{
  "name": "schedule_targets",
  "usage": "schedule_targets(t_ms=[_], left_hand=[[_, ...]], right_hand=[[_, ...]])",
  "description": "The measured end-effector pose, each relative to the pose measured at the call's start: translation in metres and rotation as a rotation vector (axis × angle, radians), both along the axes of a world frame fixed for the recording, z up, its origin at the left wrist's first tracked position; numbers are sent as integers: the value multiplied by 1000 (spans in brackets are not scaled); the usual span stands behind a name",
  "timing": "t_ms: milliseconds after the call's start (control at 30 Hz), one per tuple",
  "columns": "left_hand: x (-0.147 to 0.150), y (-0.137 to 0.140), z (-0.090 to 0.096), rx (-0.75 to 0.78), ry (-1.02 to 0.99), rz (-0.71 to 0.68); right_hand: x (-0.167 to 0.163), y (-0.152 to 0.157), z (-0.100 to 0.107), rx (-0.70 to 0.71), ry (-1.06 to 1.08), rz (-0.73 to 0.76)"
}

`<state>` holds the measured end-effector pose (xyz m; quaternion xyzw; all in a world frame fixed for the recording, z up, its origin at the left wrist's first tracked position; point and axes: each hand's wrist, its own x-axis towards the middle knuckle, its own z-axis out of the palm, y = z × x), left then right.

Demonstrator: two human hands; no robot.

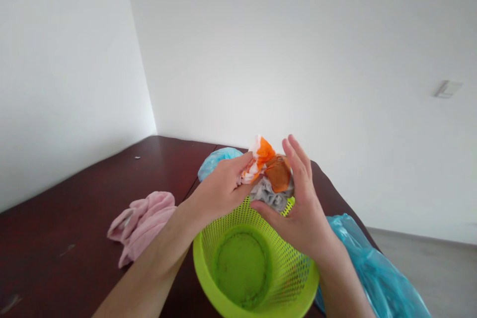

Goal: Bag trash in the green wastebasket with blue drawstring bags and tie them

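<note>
My left hand (223, 184) is closed on a crumpled orange and white plastic bag (257, 161), above the far rim of a green perforated plastic basket (201, 253). My right hand (298, 203) curves around a brown-orange wad (278, 174) and a crumpled grey, thin plastic piece (272, 195), thumb below and fingers raised on the right. Whether these pieces are all one bag I cannot tell. Inside, the basket's round bottom shows bare green plastic.
A folded pink cloth (149, 223) lies left of the basket on the dark red-brown table (74, 238). Behind my left hand sits a bunched light-blue plastic bag (216, 160). A larger blue plastic bag (376, 268) spreads along the right edge. White walls stand behind.
</note>
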<state>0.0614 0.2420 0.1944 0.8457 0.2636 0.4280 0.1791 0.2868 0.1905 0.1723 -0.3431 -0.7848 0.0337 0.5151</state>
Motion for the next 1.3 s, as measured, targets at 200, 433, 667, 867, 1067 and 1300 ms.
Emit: schedule_targets(t_ms=[200, 433, 667, 867, 1067, 1300], left_hand=[[-3, -3, -7, -27, 14, -153], [-2, -7, -8, -64, 6, -161], [2, -8, -4, 40, 92, -79], [3, 0, -13, 129, 109, -196], [6, -2, -15, 105, 38, -261], [7, -12, -9, 172, 109, -277]], right_hand=[[-1, -3, -1, -83, 1, 157], [-4, -6, 1, -203, 65, 93], [2, 9, -4, -219, 204, 83], [-2, 7, 1, -348, 350, 201], [7, 10, 5, -480, 416, 422], [16, 12, 0, -625, 454, 558]])
